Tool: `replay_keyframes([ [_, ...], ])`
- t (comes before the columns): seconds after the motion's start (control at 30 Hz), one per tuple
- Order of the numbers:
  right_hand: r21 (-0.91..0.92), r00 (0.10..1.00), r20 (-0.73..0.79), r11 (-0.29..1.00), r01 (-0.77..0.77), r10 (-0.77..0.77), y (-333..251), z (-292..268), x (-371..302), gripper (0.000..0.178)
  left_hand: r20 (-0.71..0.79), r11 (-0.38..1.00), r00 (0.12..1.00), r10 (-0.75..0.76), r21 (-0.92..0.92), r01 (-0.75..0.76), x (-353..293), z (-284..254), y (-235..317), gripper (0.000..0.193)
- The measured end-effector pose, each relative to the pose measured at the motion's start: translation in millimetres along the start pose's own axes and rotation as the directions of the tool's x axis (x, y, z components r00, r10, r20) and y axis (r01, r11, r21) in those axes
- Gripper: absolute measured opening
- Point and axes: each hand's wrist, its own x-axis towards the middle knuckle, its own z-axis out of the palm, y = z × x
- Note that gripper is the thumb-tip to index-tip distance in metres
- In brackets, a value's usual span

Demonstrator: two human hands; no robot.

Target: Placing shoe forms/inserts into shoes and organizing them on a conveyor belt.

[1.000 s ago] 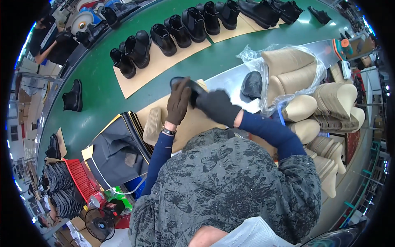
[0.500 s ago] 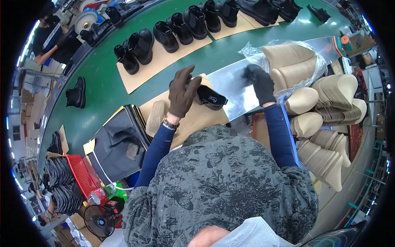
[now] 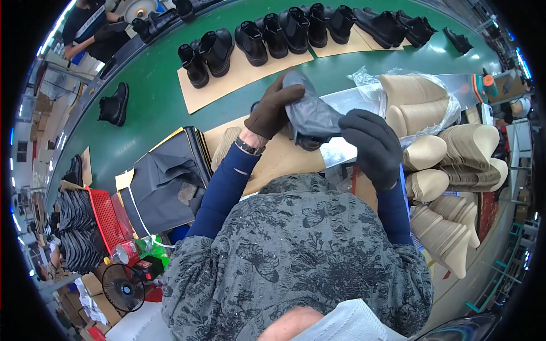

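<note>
My left hand, in a brown glove, is closed on the upper end of a grey, wrinkled, tapered piece, thumb across its face. My right hand, in a dark grey glove, pinches the lower right end of the same piece, so it stretches between both hands. Its exact kind I cannot make out. Behind and below it shows part of a black boot, mostly hidden, on brown paper. A small stack of tan insoles lies beside my left wrist.
Several black boots stand in a row across the green table. One boot is apart at left. Stacked tan insoles fill the right side, some in clear plastic. A dark sheet pile, red basket and fan are at left.
My hands have come together over the boot. The grey piece, not seen before, is now held between them. My right hand has moved back from the metal sheet. The whole view has shifted slightly.
</note>
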Motion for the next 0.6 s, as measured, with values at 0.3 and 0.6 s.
replay_keyframes([
  [0.3, 0.826, 0.612, -0.076, 0.394, -0.403, 0.787, -33.0, 39.0, -6.8, 0.089, -0.006, 0.877, 0.968, 0.251, 0.426, -0.224, -18.7, 18.4, 11.8, 0.084],
  [0.6, 0.737, 0.447, 0.101, 0.235, -0.634, 0.889, -14.4, 39.8, -16.9, 0.066, -0.100, 0.770, 0.960, 0.262, 0.622, -0.145, -28.4, 22.4, 3.6, 0.065],
])
